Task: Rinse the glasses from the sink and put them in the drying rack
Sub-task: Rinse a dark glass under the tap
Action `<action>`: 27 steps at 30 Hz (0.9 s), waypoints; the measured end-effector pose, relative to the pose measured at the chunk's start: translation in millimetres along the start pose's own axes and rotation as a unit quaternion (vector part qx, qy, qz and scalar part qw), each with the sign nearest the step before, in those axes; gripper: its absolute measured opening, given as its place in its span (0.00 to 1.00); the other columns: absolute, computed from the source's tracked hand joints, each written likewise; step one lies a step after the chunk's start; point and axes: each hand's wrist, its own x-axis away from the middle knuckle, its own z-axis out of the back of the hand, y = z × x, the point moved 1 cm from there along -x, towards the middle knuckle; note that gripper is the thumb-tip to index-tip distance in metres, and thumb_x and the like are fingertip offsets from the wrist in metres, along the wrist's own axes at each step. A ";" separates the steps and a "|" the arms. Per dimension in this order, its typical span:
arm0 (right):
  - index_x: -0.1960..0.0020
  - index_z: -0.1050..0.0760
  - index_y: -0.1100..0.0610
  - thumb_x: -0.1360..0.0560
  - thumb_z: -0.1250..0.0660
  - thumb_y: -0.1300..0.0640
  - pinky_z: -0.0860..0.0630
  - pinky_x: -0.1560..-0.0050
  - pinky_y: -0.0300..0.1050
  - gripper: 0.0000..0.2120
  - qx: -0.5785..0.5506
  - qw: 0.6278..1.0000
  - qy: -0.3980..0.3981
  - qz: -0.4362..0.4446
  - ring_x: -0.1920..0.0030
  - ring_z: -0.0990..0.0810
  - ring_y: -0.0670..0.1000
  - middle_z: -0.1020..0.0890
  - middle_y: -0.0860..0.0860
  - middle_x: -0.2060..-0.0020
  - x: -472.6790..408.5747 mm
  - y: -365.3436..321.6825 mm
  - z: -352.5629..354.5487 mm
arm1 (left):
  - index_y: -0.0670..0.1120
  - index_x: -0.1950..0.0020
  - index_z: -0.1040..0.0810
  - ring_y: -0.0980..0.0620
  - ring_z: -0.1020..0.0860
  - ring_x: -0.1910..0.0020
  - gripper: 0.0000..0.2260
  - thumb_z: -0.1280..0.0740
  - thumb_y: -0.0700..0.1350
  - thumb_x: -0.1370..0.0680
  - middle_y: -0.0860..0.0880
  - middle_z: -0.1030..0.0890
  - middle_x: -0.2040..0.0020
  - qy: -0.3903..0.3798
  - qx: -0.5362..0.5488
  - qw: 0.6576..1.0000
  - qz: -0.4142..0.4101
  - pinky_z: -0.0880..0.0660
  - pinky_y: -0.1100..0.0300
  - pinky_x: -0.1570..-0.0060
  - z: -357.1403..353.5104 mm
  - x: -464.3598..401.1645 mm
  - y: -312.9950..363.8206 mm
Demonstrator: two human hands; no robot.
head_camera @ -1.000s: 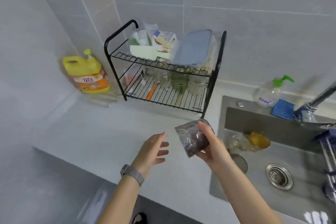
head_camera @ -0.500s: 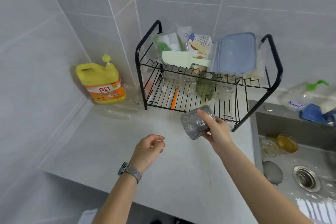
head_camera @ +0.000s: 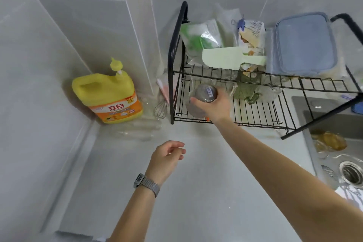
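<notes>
Right hand (head_camera: pixel 215 107): stretched into the left end of the lower shelf of the drying rack (head_camera: pixel 172 59); its fingers (head_camera: pixel 195 101) wrap a glass (head_camera: pixel 203 96), holding it
Glass: upside down, base with a barcode sticker facing up; its body sits inside the curl of the fingers, thumb on the far side; whether the rim touches the wires, I cannot tell
Left hand (head_camera: pixel 166 160): hovers over the surface (head_camera: pixel 196 202), fingers loosely curled, holding nothing; watch (head_camera: pixel 146 182) on the wrist
Rack: other glasses (head_camera: pixel 253 90) on the lower shelf; box (head_camera: pixel 305 42) and packets on top
Sink (head_camera: pixel 314 149): at right, an amber glass (head_camera: pixel 332 140) inside
Corner: yellow bottle (head_camera: pixel 110 94); whisk (head_camera: pixel 162 109) beside the rack
</notes>
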 end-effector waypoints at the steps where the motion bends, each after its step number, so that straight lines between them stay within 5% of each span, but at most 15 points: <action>1: 0.36 0.27 0.54 0.40 0.18 0.45 0.27 0.54 0.31 0.37 0.007 1.000 0.000 0.000 0.49 0.21 0.47 0.20 0.47 0.48 -5.7 2.4 -9.0 | 0.49 0.50 0.19 0.53 0.17 0.55 0.10 0.38 0.38 0.21 0.50 0.15 0.54 -0.006 -0.002 1.000 0.003 0.23 0.58 0.49 5.3 -4.3 -2.2; 7: 0.37 0.26 0.55 0.42 0.17 0.47 0.33 0.65 0.19 0.37 0.051 0.999 0.002 0.001 0.52 0.22 0.46 0.21 0.46 0.51 -20.8 12.2 -32.9 | 0.50 0.47 0.22 0.56 0.18 0.59 0.13 0.42 0.35 0.20 0.51 0.16 0.54 -0.035 -0.005 0.999 0.017 0.23 0.55 0.51 23.8 -28.1 -11.4; 14: 0.39 0.25 0.57 0.43 0.15 0.51 0.37 0.51 0.17 0.37 0.095 0.992 -0.032 0.082 0.47 0.28 0.44 0.28 0.50 0.45 -15.2 26.5 -24.3 | 0.48 0.50 0.22 0.55 0.18 0.59 0.14 0.43 0.33 0.21 0.50 0.16 0.55 -0.067 0.014 0.997 0.024 0.25 0.58 0.56 18.6 -43.0 -8.6; 17: 0.39 0.24 0.57 0.43 0.15 0.52 0.39 0.50 0.17 0.36 0.100 0.988 -0.067 0.096 0.49 0.31 0.34 0.27 0.51 0.45 -14.1 26.0 -24.2 | 0.48 0.49 0.22 0.53 0.18 0.58 0.14 0.43 0.33 0.20 0.50 0.16 0.56 -0.070 0.019 0.997 0.027 0.25 0.58 0.55 14.7 -45.9 -7.2; 19: 0.39 0.25 0.56 0.43 0.16 0.51 0.39 0.51 0.17 0.36 0.111 0.987 -0.067 0.093 0.50 0.31 0.37 0.26 0.52 0.43 -17.2 22.4 -27.7 | 0.48 0.49 0.21 0.53 0.18 0.57 0.14 0.43 0.33 0.20 0.51 0.16 0.56 -0.071 0.020 0.997 0.029 0.24 0.57 0.54 12.7 -46.5 -6.6; 22: 0.36 0.29 0.56 0.41 0.16 0.51 0.37 0.53 0.19 0.38 0.120 0.988 -0.063 0.069 0.47 0.30 0.44 0.28 0.52 0.41 -21.8 17.3 -36.1 | 0.48 0.48 0.21 0.54 0.19 0.57 0.14 0.43 0.34 0.21 0.51 0.16 0.55 -0.075 0.019 0.996 0.035 0.24 0.57 0.53 10.4 -46.8 -6.5; 27: 0.32 0.33 0.58 0.42 0.15 0.52 0.29 0.40 0.35 0.44 0.073 0.995 -0.058 0.022 0.41 0.29 0.46 0.30 0.51 0.39 -16.2 17.1 -40.9 | 0.48 0.49 0.21 0.54 0.19 0.57 0.13 0.42 0.34 0.20 0.51 0.16 0.55 -0.074 0.016 0.997 0.036 0.24 0.59 0.55 8.2 -46.6 -8.4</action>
